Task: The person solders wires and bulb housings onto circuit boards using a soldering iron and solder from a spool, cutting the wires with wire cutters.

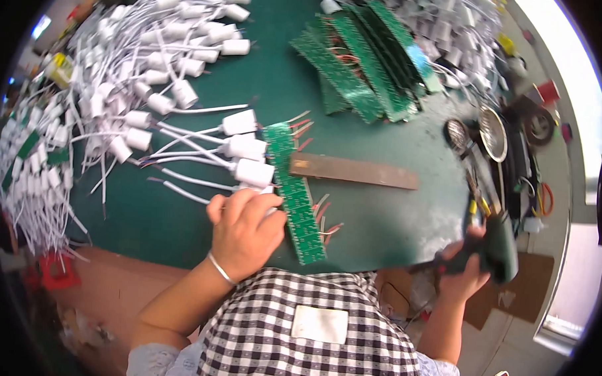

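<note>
A long green circuit board strip (294,198) lies on the table in front of me, with thin red and white wires (321,218) sticking out along its right side. Several white cylindrical cable sockets (245,147) are lined up against its left edge, their white cables running leftward. My left hand (248,232) is closed over another white socket (269,192) at the strip's edge, its fingers covering most of it. At the right, beyond the table's front edge, my right hand (465,280) grips a dark green gun-shaped tool (501,251), blurred by motion. A flat brown bar (354,171) rests across the strip's right edge.
Piles of white corded sockets (180,31) cover the table's left side, and another heap (446,24) stands back right. A stack of green board strips (365,64) lies at the back. Metal strainers (493,132), pliers (474,207) and tape rolls (538,125) sit along the right edge.
</note>
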Action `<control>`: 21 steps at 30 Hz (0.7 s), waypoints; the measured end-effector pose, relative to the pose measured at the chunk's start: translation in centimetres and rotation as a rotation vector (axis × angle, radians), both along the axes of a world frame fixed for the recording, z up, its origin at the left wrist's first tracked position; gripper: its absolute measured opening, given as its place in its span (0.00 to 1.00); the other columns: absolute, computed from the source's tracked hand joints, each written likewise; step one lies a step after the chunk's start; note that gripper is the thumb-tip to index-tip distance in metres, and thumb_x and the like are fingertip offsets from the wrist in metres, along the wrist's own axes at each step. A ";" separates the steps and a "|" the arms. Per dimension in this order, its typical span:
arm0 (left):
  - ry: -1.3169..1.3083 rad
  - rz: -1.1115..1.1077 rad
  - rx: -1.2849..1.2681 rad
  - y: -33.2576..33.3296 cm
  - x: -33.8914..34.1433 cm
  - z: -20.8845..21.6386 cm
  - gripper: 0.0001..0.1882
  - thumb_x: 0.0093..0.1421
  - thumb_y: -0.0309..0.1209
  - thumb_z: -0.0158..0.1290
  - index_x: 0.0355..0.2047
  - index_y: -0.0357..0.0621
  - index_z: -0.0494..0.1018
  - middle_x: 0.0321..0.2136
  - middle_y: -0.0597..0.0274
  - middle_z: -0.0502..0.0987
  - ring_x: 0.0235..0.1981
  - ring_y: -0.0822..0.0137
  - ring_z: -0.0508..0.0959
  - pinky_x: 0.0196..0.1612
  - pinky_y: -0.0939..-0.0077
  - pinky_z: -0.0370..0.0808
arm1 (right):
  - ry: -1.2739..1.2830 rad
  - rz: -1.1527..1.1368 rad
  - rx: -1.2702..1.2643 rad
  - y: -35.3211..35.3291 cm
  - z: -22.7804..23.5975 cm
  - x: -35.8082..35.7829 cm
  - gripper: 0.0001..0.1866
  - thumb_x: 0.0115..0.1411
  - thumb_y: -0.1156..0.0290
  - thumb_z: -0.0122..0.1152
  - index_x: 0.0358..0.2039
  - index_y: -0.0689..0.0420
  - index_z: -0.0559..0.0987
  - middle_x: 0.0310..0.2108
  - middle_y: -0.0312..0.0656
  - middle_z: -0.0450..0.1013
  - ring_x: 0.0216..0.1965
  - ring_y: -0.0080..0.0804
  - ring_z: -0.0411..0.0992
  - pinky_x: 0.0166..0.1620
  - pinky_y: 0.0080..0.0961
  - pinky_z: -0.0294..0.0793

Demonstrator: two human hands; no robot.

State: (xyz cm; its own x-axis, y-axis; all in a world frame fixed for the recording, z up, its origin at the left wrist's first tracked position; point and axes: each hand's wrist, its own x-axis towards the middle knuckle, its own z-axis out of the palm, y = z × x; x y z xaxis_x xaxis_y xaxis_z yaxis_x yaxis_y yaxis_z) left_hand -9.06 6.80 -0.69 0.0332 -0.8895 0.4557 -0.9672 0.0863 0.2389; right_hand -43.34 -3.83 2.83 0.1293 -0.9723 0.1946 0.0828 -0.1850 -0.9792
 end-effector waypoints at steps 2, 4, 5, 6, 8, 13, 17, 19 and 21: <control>0.016 -0.004 -0.013 0.0 -0.1 -0.1 0.10 0.43 0.30 0.61 0.28 0.55 0.75 0.40 0.74 0.73 0.45 0.65 0.68 0.47 0.59 0.54 | 0.006 0.169 0.103 3.9 -1.5 2.0 0.28 0.59 0.54 0.60 0.50 0.63 0.70 0.28 0.40 0.75 0.23 0.25 0.71 0.26 0.20 0.70; 0.029 -0.005 -0.029 0.0 -0.1 0.0 0.09 0.42 0.30 0.62 0.27 0.56 0.76 0.38 0.77 0.73 0.43 0.69 0.69 0.46 0.60 0.53 | 0.203 0.394 0.084 5.5 -2.9 2.0 0.23 0.59 0.56 0.59 0.45 0.64 0.74 0.27 0.40 0.76 0.21 0.26 0.72 0.27 0.22 0.72; 0.024 0.004 -0.022 0.1 -0.1 0.0 0.09 0.42 0.30 0.62 0.27 0.56 0.76 0.38 0.77 0.73 0.43 0.69 0.69 0.46 0.60 0.53 | 0.395 0.521 0.038 5.6 -3.6 1.7 0.21 0.59 0.58 0.58 0.44 0.65 0.75 0.27 0.41 0.77 0.22 0.28 0.74 0.30 0.24 0.74; 0.019 0.015 -0.030 0.2 -0.2 0.1 0.09 0.42 0.30 0.62 0.26 0.56 0.77 0.37 0.78 0.73 0.43 0.69 0.69 0.46 0.60 0.53 | 0.362 0.532 0.050 5.5 -2.6 3.2 0.20 0.58 0.61 0.58 0.43 0.65 0.75 0.28 0.43 0.77 0.25 0.30 0.75 0.33 0.25 0.75; 0.019 0.032 -0.043 0.3 -0.3 0.0 0.09 0.41 0.30 0.62 0.26 0.56 0.78 0.36 0.80 0.74 0.41 0.71 0.70 0.46 0.60 0.52 | 0.348 0.602 0.106 5.2 -1.7 4.6 0.19 0.56 0.66 0.61 0.43 0.67 0.75 0.32 0.45 0.77 0.30 0.32 0.78 0.38 0.26 0.76; 0.016 0.040 -0.043 0.4 -0.3 0.2 0.09 0.41 0.31 0.62 0.26 0.57 0.78 0.36 0.80 0.74 0.41 0.71 0.70 0.47 0.60 0.53 | 0.525 0.560 -0.108 5.3 -2.9 4.2 0.23 0.50 0.63 0.65 0.42 0.66 0.76 0.38 0.46 0.76 0.35 0.35 0.77 0.41 0.26 0.75; 0.023 0.041 -0.042 0.2 -0.2 0.0 0.09 0.41 0.31 0.63 0.26 0.57 0.78 0.36 0.80 0.74 0.41 0.71 0.70 0.47 0.59 0.53 | 0.576 0.603 -0.109 5.3 -3.1 4.2 0.22 0.45 0.64 0.66 0.40 0.64 0.77 0.36 0.46 0.76 0.34 0.38 0.76 0.40 0.27 0.75; 0.025 0.042 -0.040 0.2 -0.2 0.1 0.09 0.41 0.31 0.63 0.26 0.57 0.78 0.36 0.80 0.74 0.41 0.71 0.70 0.47 0.59 0.53 | 0.548 0.589 -0.060 5.4 -3.0 4.5 0.20 0.45 0.66 0.65 0.39 0.63 0.77 0.35 0.46 0.76 0.33 0.39 0.76 0.40 0.28 0.75; 0.026 0.045 -0.036 0.2 -0.3 0.1 0.09 0.41 0.31 0.63 0.26 0.57 0.78 0.36 0.80 0.74 0.41 0.71 0.70 0.47 0.59 0.53 | 0.571 0.599 -0.184 5.0 -2.6 5.3 0.16 0.44 0.69 0.64 0.35 0.61 0.79 0.33 0.46 0.75 0.33 0.40 0.75 0.38 0.28 0.76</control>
